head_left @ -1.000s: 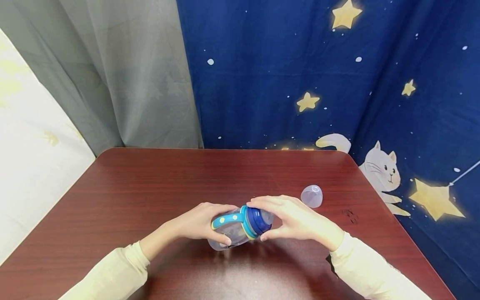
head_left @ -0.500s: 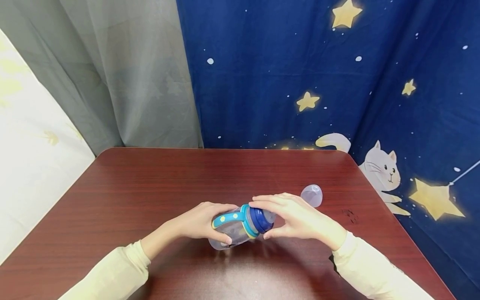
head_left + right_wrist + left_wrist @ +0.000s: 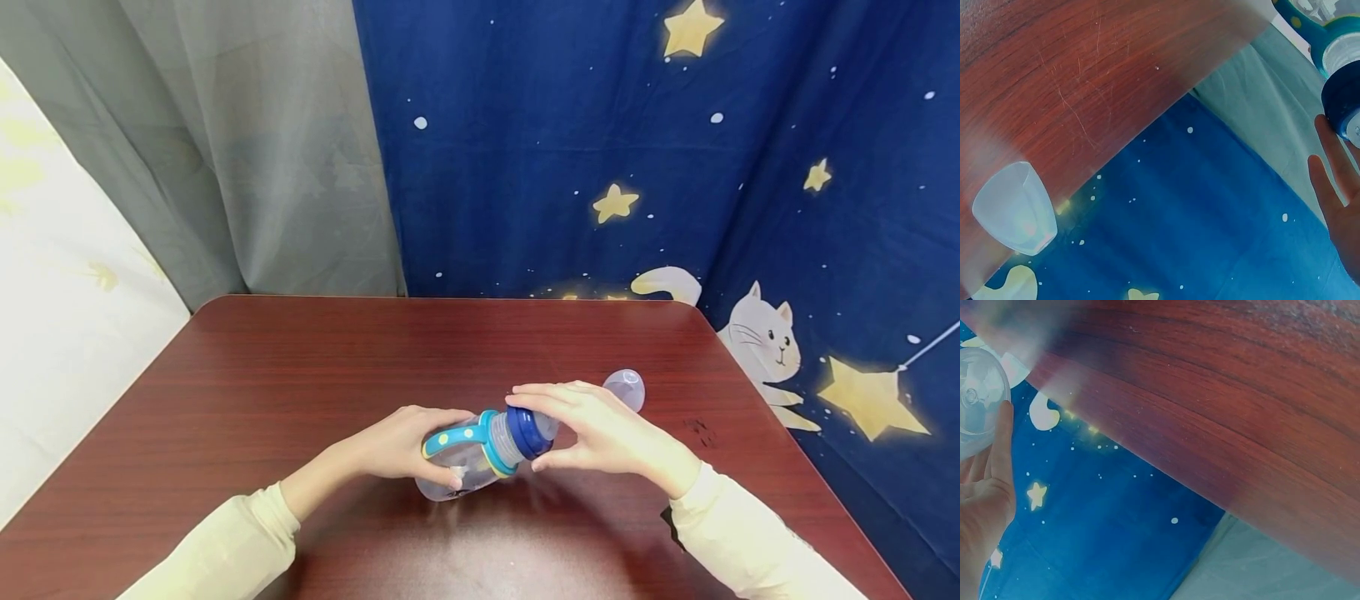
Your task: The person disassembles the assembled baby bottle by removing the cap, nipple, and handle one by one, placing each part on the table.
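A clear baby bottle [image 3: 470,468] with a turquoise handle ring lies tilted above the tabletop, its base toward the left. My left hand [image 3: 401,446] grips its body, thumb in front. At the other end, my right hand [image 3: 592,429] holds the dark blue screw collar [image 3: 529,432], which carries a pale teat, between thumb and fingers. Clear threaded neck shows between the collar and the turquoise ring. In the left wrist view, the bottle's round base [image 3: 975,397] sits against my left fingers. The right wrist view has the collar [image 3: 1342,100] at my right fingertips.
A translucent dome cap [image 3: 626,388] lies on the table just behind my right hand, partly hidden by it. The reddish-brown wooden table [image 3: 337,358] ends at a back edge before grey and star-printed blue curtains [image 3: 540,167].
My right hand has moved slightly right and away, drawing the blue collar off along the neck, so more thread shows. The left hand and bottle body have stayed nearly still.
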Motion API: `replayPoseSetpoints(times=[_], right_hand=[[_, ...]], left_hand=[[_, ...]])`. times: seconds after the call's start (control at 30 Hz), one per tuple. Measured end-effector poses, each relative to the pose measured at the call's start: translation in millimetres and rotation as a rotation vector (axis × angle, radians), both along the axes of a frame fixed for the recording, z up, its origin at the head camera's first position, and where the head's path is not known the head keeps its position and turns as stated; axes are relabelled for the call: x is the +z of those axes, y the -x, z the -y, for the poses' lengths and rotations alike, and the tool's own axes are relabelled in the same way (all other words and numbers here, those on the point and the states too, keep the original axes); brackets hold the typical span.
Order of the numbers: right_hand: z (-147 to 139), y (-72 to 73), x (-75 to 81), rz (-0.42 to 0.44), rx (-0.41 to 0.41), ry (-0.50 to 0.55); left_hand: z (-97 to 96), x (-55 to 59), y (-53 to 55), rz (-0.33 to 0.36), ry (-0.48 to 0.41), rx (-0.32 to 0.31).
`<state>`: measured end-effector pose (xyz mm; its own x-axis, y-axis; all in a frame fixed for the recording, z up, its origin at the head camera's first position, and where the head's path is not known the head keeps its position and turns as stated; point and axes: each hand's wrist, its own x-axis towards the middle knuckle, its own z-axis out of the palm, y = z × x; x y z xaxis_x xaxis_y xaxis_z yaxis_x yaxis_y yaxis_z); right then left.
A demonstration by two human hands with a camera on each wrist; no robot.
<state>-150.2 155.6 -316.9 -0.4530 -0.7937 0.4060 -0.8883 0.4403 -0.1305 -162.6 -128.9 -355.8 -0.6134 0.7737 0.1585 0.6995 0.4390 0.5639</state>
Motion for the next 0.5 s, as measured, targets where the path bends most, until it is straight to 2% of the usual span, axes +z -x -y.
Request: replayPoseSetpoints(times=[0.3,0.5], right_hand=[[-3.6,2.0,7.4,0.000,0.003,0.052],[-3.9,3.3,10.6,-0.020,-0.012,0.073]], left_hand=[[2.0,-2.5,-0.8,-0.004,0.013,0.011],[2.1,-4.1,-2.0,0.024,0.018,0.016]])
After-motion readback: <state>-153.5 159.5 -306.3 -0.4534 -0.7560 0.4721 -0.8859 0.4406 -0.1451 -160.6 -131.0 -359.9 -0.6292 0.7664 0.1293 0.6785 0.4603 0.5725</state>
